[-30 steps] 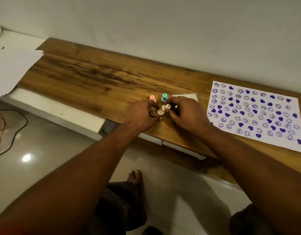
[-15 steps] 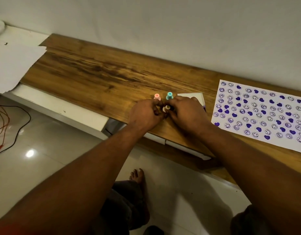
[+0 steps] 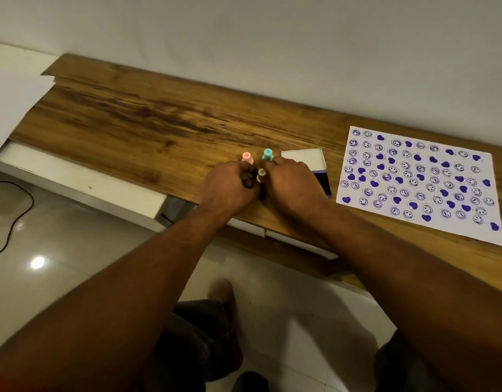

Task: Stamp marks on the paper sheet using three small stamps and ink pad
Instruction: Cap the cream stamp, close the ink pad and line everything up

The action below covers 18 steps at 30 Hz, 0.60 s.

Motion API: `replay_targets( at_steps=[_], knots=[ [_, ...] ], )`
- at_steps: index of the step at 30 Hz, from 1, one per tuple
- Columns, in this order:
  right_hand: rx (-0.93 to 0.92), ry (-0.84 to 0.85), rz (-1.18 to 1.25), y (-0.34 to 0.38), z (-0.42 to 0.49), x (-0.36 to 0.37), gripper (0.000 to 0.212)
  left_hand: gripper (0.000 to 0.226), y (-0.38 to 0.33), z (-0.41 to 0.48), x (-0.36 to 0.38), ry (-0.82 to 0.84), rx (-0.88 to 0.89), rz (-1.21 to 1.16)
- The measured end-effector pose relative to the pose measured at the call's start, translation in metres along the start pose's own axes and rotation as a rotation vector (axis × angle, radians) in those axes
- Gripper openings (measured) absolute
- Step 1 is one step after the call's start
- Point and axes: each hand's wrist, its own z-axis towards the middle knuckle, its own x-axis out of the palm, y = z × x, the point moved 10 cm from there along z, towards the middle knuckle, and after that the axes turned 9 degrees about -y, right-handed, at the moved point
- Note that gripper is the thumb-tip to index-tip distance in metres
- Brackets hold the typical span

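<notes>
Together, left hand [image 3: 230, 185] and right hand [image 3: 292, 184] (curled) pinch cream stamp [image 3: 261, 174].

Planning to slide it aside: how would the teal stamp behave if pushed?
The teal stamp stands upright and slender, so a push would probably tip it. Small and plastic-looking, likely light. Its round cap suggests it could roll.

Pink stamp [image 3: 247, 157] and teal stamp [image 3: 267, 154] upright, side by side. Cream stamp [image 3: 261, 174] at their 6 o'clock, partly hidden. Open ink pad [image 3: 309, 162] at 3 o'clock; beyond it, paper sheet [image 3: 419, 182] flat, purple-stamped.
</notes>
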Motion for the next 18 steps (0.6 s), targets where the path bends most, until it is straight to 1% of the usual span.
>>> replay_targets(
  at_steps=[3, 4, 7, 9, 11, 13, 15, 18],
  knots=[
    [0.037, -0.069, 0.191, -0.008, -0.004, -0.018, 0.045, 0.037, -0.001, 0.0, -0.002, 0.011, -0.006, -0.007],
    [0.045, -0.103, 0.23, -0.013, -0.004, -0.026, 0.042, 0.038, -0.002, -0.001, -0.003, 0.011, -0.009, -0.016],
    [0.092, -0.2, 0.271, -0.039, -0.003, -0.045, 0.026, 0.042, -0.004, -0.003, -0.005, 0.013, -0.008, -0.014],
    [0.141, -0.268, 0.255, -0.063, -0.001, -0.055, 0.023, 0.045, -0.005, -0.004, -0.008, 0.008, -0.008, 0.004],
    [0.194, -0.292, 0.208, -0.089, 0.001, -0.056, 0.033, 0.046, -0.012, -0.005, -0.017, -0.033, 0.03, 0.083],
    [0.249, -0.266, 0.148, -0.112, 0.003, -0.052, 0.046, 0.044, -0.028, -0.007, -0.029, -0.107, 0.111, 0.183],
    [0.304, -0.222, 0.107, -0.127, 0.004, -0.046, 0.054, 0.041, -0.049, -0.012, -0.033, -0.152, 0.2, 0.23],
    [0.334, -0.144, 0.083, -0.131, 0.006, -0.035, 0.059, 0.037, -0.076, -0.027, -0.018, -0.11, 0.313, 0.262]
  ],
)
